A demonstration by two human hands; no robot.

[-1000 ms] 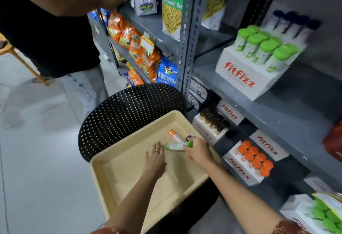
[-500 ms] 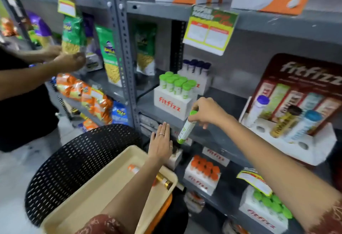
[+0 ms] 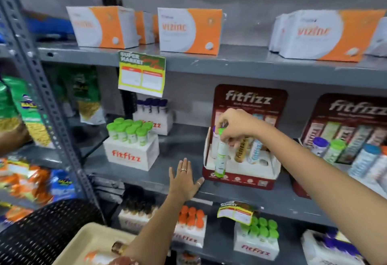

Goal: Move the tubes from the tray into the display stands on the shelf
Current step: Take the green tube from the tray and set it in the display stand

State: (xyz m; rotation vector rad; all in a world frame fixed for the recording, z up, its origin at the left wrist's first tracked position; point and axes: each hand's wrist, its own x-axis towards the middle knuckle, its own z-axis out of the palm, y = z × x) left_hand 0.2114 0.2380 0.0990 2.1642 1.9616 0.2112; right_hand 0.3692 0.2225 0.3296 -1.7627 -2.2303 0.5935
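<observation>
1. R hand [image 3: 236,125] pinches 1 green-cap tube [image 3: 221,155] by its cap, fingers closed round the top; the tube hangs upright at the front-left of the display stand [image 3: 240,172], lower end in front of the stand's front wall. Can't tell if it's in a hole.
2. L hand [image 3: 184,177] holds nothing: flat, fingers spread, palm on the grey metal shelf [image 3: 167,172] just left of the stand. 2 rings show on it.
3. The stand is card, dark red w/ a white insert and round holes; 3 other tubes stand in it, partly hidden behind the hand: 1 purple-cap, 1 brown/gold, 1 white-blue.
4. 2nd red stand [image 3: 345,130] at right, approx 4 tubes, blurred.
5. White card box [image 3: 130,156] to the left, approx 8 smooth green-cap cylinders; box behind w/ 4 dark-blue caps [image 3: 152,102].
6. Beige tray [image 3: 90,241] bottom left, glossy plastic: 1 orange-marked tube [image 3: 98,257] and 1 gold-brown tube end [image 3: 118,248], rest behind the forearm.
7. Top shelf: 3 large orange-white boxes [image 3: 189,31] facing front.
</observation>
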